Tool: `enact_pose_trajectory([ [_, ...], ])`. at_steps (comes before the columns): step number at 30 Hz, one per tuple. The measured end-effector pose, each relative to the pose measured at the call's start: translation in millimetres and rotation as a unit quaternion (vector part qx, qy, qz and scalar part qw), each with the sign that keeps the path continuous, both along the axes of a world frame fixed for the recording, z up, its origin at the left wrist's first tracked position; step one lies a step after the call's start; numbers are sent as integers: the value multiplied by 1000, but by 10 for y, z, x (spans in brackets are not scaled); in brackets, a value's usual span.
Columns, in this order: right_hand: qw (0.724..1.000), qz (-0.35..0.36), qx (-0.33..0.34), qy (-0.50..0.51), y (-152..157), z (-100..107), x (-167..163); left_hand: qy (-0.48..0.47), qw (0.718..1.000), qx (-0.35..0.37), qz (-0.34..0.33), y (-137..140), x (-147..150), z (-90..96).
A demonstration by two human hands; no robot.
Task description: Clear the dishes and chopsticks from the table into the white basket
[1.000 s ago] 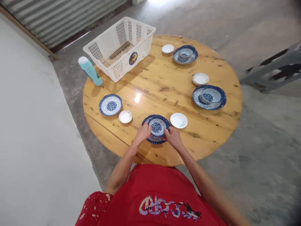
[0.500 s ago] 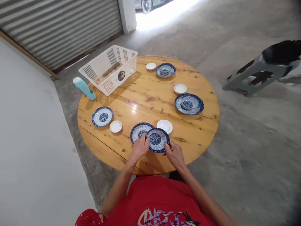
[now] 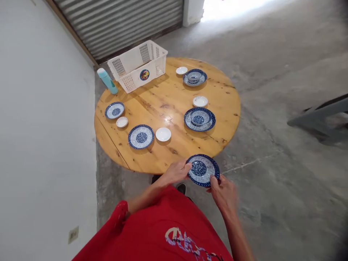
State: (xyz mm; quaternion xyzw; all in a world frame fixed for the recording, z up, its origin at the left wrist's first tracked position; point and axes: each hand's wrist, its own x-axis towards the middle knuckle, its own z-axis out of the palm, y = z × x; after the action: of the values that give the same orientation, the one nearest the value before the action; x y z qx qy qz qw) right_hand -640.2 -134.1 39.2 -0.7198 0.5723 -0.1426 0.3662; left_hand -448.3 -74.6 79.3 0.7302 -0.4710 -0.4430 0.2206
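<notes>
- Head view: the left hand (image 3: 178, 171) pinches the blue-and-white patterned plate (image 3: 202, 169) at its nine o'clock rim, the right hand (image 3: 225, 191) at four, thumbs on top.
- The plate is at five o'clock from the round wooden table's (image 3: 178, 150) centre.
- Most fingers are hidden beneath the plate.
- The grey stool (image 3: 318, 117), at three o'clock, is cut off.

A blue-rimmed, patterned plate (image 3: 202, 169) is held face-up in midair.
</notes>
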Motion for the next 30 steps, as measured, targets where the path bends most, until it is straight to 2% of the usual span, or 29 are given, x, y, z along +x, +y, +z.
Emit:
enact_pose_trajectory([
  [3, 996, -33, 81, -21, -118, 63, -272, -6, 999, 13, -30, -148, -235, 64],
  [9, 995, -59, 71, -35, -429, 84, -501, -32, 997, 17, -64, -512, -446, 92],
  [14, 993, -55, 101, -37, -966, 153, -505, -93, 994, -16, -57, -930, -474, 98],
  [17, 999, 6, 47, -7, -1438, 271, -359, -111, 993, -34, -26, -1216, -391, 155],
  [22, 994, 103, -13, 20, -2271, 396, 114, -121, 989, -23, 81, -1687, -123, 219],
  [26, 985, 168, -23, 32, -2766, 364, 562, -122, 981, -9, 151, -1993, 110, 180],
  [30, 979, 201, -3, 31, -3021, 240, 893, -136, 973, 30, 183, -2186, 271, 62],
])
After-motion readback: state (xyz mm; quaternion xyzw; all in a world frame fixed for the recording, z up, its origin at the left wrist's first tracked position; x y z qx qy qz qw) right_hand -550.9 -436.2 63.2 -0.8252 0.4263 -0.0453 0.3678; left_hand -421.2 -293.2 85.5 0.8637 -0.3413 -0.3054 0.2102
